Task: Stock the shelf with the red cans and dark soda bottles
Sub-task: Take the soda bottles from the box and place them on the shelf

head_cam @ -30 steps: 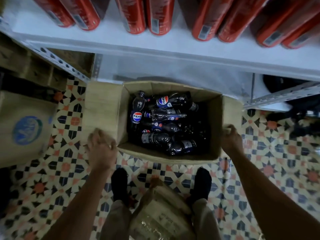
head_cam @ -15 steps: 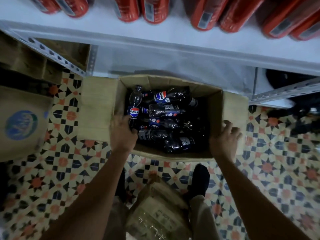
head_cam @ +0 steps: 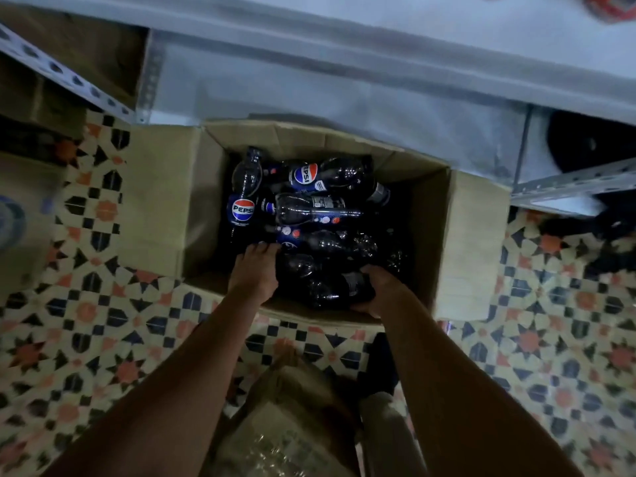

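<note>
Both hands have left the flaps and dropped inside the cardboard box [head_cam: 478, 242]. Left hand [head_cam: 254, 270] lies fingers-straight on the Pepsi bottles [head_cam: 309, 215] piled there; right hand [head_cam: 377, 290] curls around the nearest bottle [head_cam: 330, 287] at the box's near wall. White shelf [head_cam: 430, 32] spans beyond the box.

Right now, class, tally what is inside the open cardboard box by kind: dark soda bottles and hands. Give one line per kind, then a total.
Dark soda bottles: 6 can be told apart; the dark pile may hide more.
Hands in the box: 2. The left hand rests on the pile and the right hand holds the nearest bottle.
Total: at least 8.
</note>
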